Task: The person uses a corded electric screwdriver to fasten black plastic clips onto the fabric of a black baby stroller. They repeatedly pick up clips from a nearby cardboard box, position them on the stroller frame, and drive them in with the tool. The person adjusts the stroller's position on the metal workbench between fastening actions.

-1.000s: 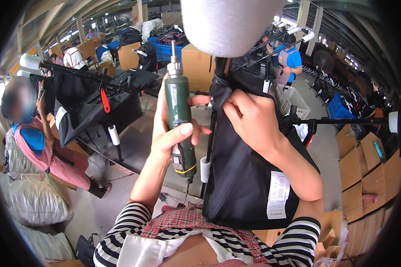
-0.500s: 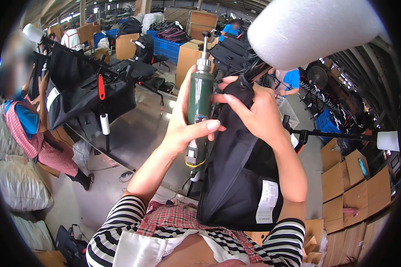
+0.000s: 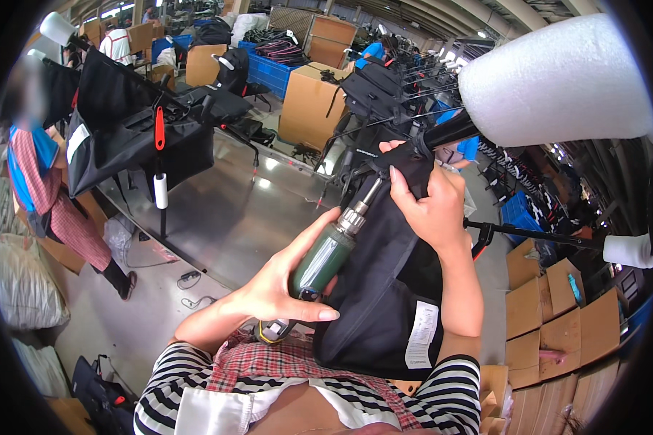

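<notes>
My left hand (image 3: 272, 290) is wrapped round a green electric screwdriver (image 3: 321, 259) with a metal collar. The tool tilts up and to the right, its bit meeting the upper edge of a black fabric panel (image 3: 374, 290), beside my right hand. Whether the bit sits on a screw is too small to tell. Closed on the top of that fabric, where it wraps a black frame tube (image 3: 448, 134), is my right hand (image 3: 435, 206), its thumb nearest the bit. White foam (image 3: 551, 81) sleeves the tube's end. A white label (image 3: 421, 335) is on the lower fabric.
A metal-topped table (image 3: 218, 174) lies ahead and left, with another black fabric frame (image 3: 134, 123) at its left side. Past it a co-worker (image 3: 51, 181) stands. A foam-tipped bar (image 3: 544, 226) juts out rightward above open cardboard boxes (image 3: 562, 319).
The screwdriver has come down and tipped from upright to slanting right, its bit now at the fabric's top edge. My right hand has shifted slightly. The co-worker at left has turned and lowered their arms.
</notes>
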